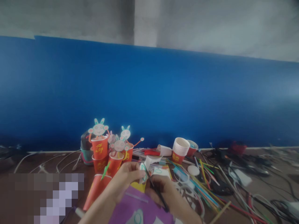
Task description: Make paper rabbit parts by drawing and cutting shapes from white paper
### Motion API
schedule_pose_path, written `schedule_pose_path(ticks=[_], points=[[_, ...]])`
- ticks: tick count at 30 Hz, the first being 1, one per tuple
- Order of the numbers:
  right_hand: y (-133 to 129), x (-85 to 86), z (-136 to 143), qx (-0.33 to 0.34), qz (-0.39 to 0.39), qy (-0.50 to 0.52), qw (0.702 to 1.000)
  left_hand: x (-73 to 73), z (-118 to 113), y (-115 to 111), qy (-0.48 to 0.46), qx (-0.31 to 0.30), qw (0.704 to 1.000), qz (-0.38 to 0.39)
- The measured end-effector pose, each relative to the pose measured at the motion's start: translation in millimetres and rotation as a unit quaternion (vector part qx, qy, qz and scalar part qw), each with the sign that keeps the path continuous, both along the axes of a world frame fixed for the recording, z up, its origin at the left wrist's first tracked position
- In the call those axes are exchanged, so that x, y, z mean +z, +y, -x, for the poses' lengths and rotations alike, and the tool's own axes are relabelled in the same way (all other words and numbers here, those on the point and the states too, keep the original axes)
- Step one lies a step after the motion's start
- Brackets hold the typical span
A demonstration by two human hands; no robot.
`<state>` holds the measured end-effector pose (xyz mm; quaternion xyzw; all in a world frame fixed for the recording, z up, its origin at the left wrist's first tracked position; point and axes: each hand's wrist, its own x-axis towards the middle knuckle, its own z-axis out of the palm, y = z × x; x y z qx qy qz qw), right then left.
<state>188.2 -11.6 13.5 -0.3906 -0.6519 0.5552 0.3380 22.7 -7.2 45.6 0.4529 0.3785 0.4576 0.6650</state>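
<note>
My left hand (130,174) pinches a small white paper piece (142,173) with green marker lines on it. Beside it, my right hand (161,189) is closed round dark scissors (154,186), whose blades point up and left and meet the paper's right side. Below both hands lies a purple sheet (133,205) with white paper pieces that carry green outlines. A yellow sheet (139,186) shows just under the held paper, and another white paper with a green oval (161,171) lies behind my right hand.
Red paper cups (99,147) with paper rabbit figures (99,129) stand at the left. A stack of cups (181,147) stands behind, right of centre. Coloured sticks (203,189), tape rolls and cables (243,193) spread over the right. A blue wall panel (149,93) closes the back.
</note>
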Motion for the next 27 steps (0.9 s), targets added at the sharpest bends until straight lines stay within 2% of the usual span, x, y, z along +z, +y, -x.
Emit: schedule_pose_path(ticks=[5,17,27], points=[[-0.2,1.9,1.1,-0.01,-0.026,0.004,1.0,1.0,-0.1,0.4,-0.003,0.0,1.0,0.002],[-0.7,2.6,-1.0,-0.002,-0.02,0.007,1.0,-2.3,4.9,3.6,0.021,-0.01,1.0,-0.007],[2.1,-5.4,-3.6,0.009,-0.026,0.004,1.0,-4.0,6.9,5.6,0.033,-0.024,0.999,-0.026]])
